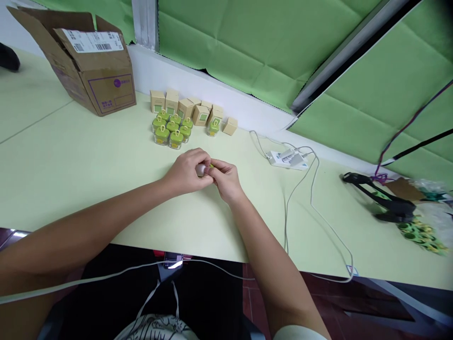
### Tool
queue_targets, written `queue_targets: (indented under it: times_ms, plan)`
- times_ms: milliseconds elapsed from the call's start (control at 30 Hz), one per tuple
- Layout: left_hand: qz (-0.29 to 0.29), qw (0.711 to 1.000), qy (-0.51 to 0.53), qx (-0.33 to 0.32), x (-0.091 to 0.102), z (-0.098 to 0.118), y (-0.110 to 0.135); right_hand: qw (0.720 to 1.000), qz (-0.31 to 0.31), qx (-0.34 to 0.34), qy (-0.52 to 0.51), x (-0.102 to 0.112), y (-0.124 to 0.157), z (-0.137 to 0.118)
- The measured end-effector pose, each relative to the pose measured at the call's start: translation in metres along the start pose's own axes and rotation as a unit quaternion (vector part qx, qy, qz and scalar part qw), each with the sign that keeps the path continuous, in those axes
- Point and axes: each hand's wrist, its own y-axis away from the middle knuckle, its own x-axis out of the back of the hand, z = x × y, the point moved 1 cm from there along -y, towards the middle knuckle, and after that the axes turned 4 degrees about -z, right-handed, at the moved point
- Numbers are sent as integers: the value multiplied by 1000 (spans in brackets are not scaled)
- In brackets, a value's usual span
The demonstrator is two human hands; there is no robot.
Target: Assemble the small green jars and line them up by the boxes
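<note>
My left hand (187,172) and my right hand (228,182) meet just above the table, in front of the row of jars. Between them is a small pale, round-ended object (201,170) with a bit of green showing on its right side. Fingers cover most of it, so its kind is hidden. The left fingers curl around the pale end, while the right thumb and forefinger pinch the green side. Beyond the hands stands a cluster of small clear jars with green looped lids (172,127). A similar jar (213,127) stands apart to the right.
Several small brown boxes (186,108) line the wall behind the jars. An open cardboard carton (106,89) stands at left. At right lie a power strip (288,159) with white cables, a black bracket-like item (392,205) and green-yellow pieces (423,233).
</note>
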Motion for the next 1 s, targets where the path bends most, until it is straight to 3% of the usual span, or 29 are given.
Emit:
queue_targets:
  times_ms: [167, 367, 567, 733, 833, 1000]
  plan:
    - [6, 999, 28, -38, 0, -7, 2, 1000, -3, -13, -28, 3, -2, 0]
    - [-35, 995, 49, -78, 2, -20, 2, 998, -17, -22, -49, 12, -5, -1]
    - [-3, 993, 107, -44, 0, -22, 1, 995, -45, -37, -82, 15, -7, -7]
    - [53, 994, 96, 6, 7, -26, 0, 994, 10, -31, -102, 27, -10, -12]
    - [-21, 999, -17, -27, 8, -33, 1, 993, 43, -25, -103, 34, -13, -11]
    - [-131, 968, -172, -129, 0, -48, 7, 994, 50, -34, -95, 34, -14, -7]
